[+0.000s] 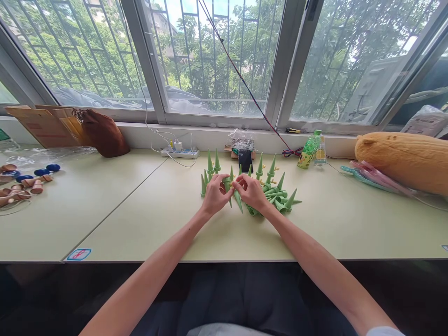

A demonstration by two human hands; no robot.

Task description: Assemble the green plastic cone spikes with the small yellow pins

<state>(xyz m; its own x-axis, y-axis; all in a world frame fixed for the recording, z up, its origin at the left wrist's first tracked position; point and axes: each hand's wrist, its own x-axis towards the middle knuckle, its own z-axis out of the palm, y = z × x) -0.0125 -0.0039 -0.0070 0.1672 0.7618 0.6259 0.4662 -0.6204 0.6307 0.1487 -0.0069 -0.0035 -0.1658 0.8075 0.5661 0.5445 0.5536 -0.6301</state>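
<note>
My left hand is closed around a green watering spike and holds it tip down over the table. At that spike's side, the fingers of my right hand pinch a small yellow valve, partly covered by the fingertips. Just below the fingers is another green spike, slanting with its point toward me. Behind my hands several green spikes stand point up, some with yellow valves sticking out sideways. Beside my right wrist lies a heap of loose green spikes.
A dark phone leans at the back, near a power strip. Bottles and an orange plush cushion are to the right. On the left are a brown bag and wooden toys with blue balls.
</note>
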